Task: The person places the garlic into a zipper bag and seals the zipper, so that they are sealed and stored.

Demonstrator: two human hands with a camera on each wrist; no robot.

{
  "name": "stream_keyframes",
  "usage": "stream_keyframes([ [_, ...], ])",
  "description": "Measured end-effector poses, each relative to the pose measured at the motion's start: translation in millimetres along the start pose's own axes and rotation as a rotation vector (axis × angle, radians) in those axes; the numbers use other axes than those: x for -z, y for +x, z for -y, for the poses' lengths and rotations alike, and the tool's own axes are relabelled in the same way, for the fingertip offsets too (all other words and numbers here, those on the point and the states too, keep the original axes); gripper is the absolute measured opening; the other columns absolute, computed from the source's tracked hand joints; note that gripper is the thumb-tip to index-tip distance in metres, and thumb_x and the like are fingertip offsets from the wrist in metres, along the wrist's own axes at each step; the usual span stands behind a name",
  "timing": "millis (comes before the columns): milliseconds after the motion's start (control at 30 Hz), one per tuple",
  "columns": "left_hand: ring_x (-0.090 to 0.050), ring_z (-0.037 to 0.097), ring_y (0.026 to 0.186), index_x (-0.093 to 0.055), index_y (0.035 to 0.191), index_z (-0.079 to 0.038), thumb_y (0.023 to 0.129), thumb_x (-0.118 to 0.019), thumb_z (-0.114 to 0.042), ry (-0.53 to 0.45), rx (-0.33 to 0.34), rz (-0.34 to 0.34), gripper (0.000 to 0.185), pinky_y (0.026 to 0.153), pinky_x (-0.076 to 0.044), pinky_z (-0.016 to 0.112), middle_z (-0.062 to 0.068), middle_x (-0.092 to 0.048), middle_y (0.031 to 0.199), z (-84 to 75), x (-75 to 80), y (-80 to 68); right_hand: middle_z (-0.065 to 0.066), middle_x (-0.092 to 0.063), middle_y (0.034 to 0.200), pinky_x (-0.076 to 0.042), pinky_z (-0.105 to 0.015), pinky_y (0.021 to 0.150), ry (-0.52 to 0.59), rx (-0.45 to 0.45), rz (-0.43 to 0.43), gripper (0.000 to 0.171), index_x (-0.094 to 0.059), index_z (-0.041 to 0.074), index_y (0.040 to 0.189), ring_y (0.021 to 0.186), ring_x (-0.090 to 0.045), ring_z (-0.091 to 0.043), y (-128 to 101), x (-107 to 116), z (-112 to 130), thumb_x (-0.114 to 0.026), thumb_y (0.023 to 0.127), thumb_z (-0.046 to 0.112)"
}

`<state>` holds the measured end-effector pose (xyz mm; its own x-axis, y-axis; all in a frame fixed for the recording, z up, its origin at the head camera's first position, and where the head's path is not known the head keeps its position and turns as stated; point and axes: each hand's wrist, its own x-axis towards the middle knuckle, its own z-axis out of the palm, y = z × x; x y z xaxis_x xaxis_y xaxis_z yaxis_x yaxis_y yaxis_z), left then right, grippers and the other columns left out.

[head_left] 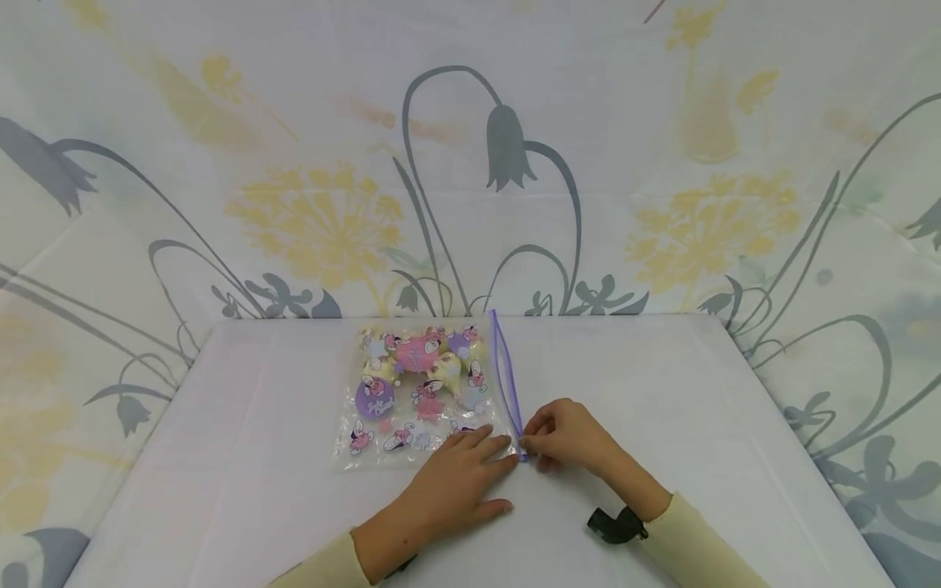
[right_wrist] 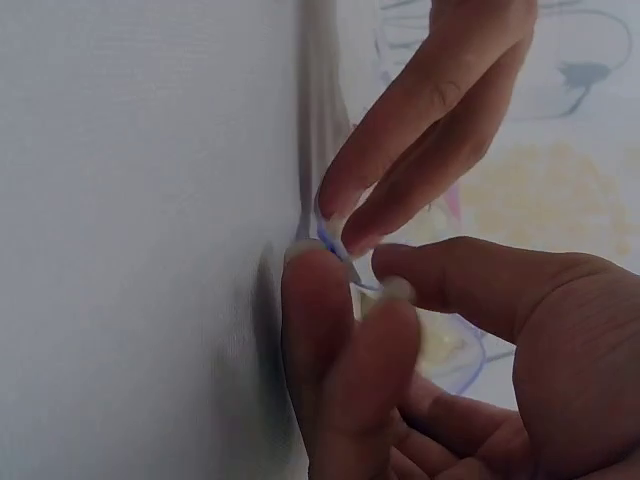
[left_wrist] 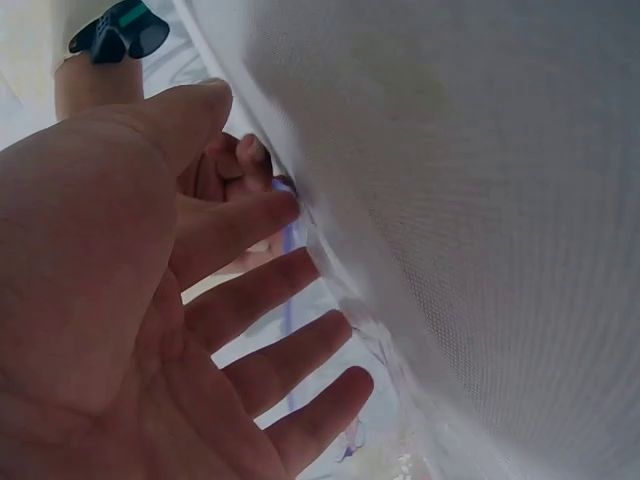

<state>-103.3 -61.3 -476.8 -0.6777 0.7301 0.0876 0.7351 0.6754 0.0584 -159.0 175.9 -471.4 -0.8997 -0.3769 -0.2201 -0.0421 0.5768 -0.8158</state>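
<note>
Your clear plastic zip bag printed with pink, purple and cream cartoon shapes [head_left: 422, 392] is lying flat on the white cloth-covered table [head_left: 662, 392], near the far middle of it, with its blue-purple zip strip [head_left: 506, 371] running along the bag's right edge; your left hand [head_left: 459, 478] is lying palm down with its fingers straight and spread, the fingertips pressing on the near right corner of the bag just beside the zip strip; your right hand [head_left: 562, 433] is curling its fingers and thumb and pinching the near end of the zip strip between them, as the right wrist view is showing at close range; the two hands are sitting close together, fingertips almost touching at that corner; a black strap mount [head_left: 616, 525] is sitting on your right wrist above the cream sleeve [head_left: 698, 547]; a pale curtain with grey and yellow flowers [head_left: 470, 163] is hanging behind the table
</note>
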Motion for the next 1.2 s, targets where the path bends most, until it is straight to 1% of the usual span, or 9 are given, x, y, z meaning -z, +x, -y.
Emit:
stream_keyframes([
  [133,-0.05,0.029,0.148,-0.066,0.147,-0.024,0.099,-0.067,-0.06,-0.012,-0.008,0.002,0.06,0.118,-0.045,0.049,0.0,-0.057,0.155,0.0,-0.4,-1.2,-0.001,-0.069,0.062,-0.048,-0.028,0.045,-0.044,-0.015,-0.002,0.017,-0.074,0.008,0.082,0.049,-0.065,-0.014,-2,-4,1,-0.084,0.089,0.02],
  [300,-0.048,0.03,0.149,-0.063,0.15,-0.023,0.1,-0.066,-0.058,-0.041,-0.008,0.033,0.061,0.118,-0.046,0.048,0.001,-0.055,0.157,0.1,-1.4,-1.8,0.001,-0.066,0.057,-0.042,-0.024,0.04,-0.083,-0.034,-0.009,0.024,-0.072,0.011,0.073,0.044,-0.062,-0.011,-4,-9,2,-0.084,0.089,0.023],
  [533,-0.047,0.03,0.15,-0.06,0.152,-0.021,0.102,-0.066,-0.055,-0.066,-0.014,0.071,0.061,0.117,-0.047,0.043,0.001,-0.054,0.159,-0.1,-1.1,-2.0,0.003,-0.067,0.057,-0.042,-0.023,0.04,-0.101,-0.04,-0.008,0.025,-0.07,0.012,0.071,0.044,-0.064,-0.011,-4,-12,0,-0.082,0.09,0.022],
  [733,-0.048,0.032,0.149,-0.06,0.153,-0.019,0.102,-0.066,-0.053,-0.059,-0.027,0.06,0.061,0.116,-0.048,0.045,0.003,-0.054,0.159,0.5,0.4,-3.0,0.002,-0.067,0.057,-0.041,-0.024,0.04,-0.094,-0.038,-0.008,0.026,-0.07,0.012,0.07,0.043,-0.065,-0.013,-2,-12,-3,-0.081,0.09,0.024],
  [900,-0.048,0.032,0.149,-0.062,0.15,-0.018,0.102,-0.068,-0.049,-0.105,-0.001,0.036,0.057,0.117,-0.046,0.047,0.005,-0.054,0.158,-0.1,0.5,-3.4,0.002,-0.067,0.057,-0.042,-0.025,0.041,-0.081,-0.036,-0.004,0.027,-0.071,0.012,0.069,0.044,-0.066,-0.014,-1,-13,-4,-0.08,0.091,0.025],
  [1000,-0.055,0.025,0.14,-0.069,0.14,-0.015,0.102,-0.071,-0.04,-0.211,0.05,-0.033,0.045,0.117,-0.046,0.04,0.003,-0.062,0.146,-4.3,-1.1,-1.7,0.002,-0.067,0.058,-0.044,-0.026,0.043,-0.049,-0.043,0.006,0.026,-0.072,0.012,0.07,0.046,-0.067,-0.014,-1,-12,-4,-0.079,0.091,0.025],
  [1067,-0.061,0.018,0.128,-0.073,0.13,-0.013,0.102,-0.072,-0.032,-0.344,0.093,-0.1,0.034,0.111,-0.05,0.034,0.0,-0.066,0.132,-9.0,-1.8,-0.9,0.001,-0.068,0.059,-0.043,-0.026,0.043,-0.018,-0.047,0.013,0.025,-0.072,0.011,0.071,0.047,-0.067,-0.014,-1,-11,-3,-0.078,0.092,0.024],
  [1133,-0.065,0.009,0.109,-0.075,0.12,-0.012,0.102,-0.072,-0.024,-0.549,0.137,-0.145,0.022,0.098,-0.055,0.026,-0.004,-0.069,0.116,-14.6,-2.4,-1.0,0.0,-0.069,0.06,-0.042,-0.025,0.043,0.02,-0.051,0.02,0.025,-0.073,0.009,0.073,0.047,-0.067,-0.014,-2,-11,-3,-0.077,0.092,0.023],
  [1200,-0.067,0.004,0.092,-0.075,0.113,-0.01,0.102,-0.071,-0.019,-0.799,0.18,-0.141,0.015,0.083,-0.057,0.021,-0.006,-0.071,0.102,-20.1,-3.0,-1.2,-0.001,-0.069,0.06,-0.041,-0.023,0.042,0.065,-0.058,0.031,0.025,-0.073,0.007,0.074,0.047,-0.066,-0.013,-2,-11,-4,-0.077,0.093,0.023],
])
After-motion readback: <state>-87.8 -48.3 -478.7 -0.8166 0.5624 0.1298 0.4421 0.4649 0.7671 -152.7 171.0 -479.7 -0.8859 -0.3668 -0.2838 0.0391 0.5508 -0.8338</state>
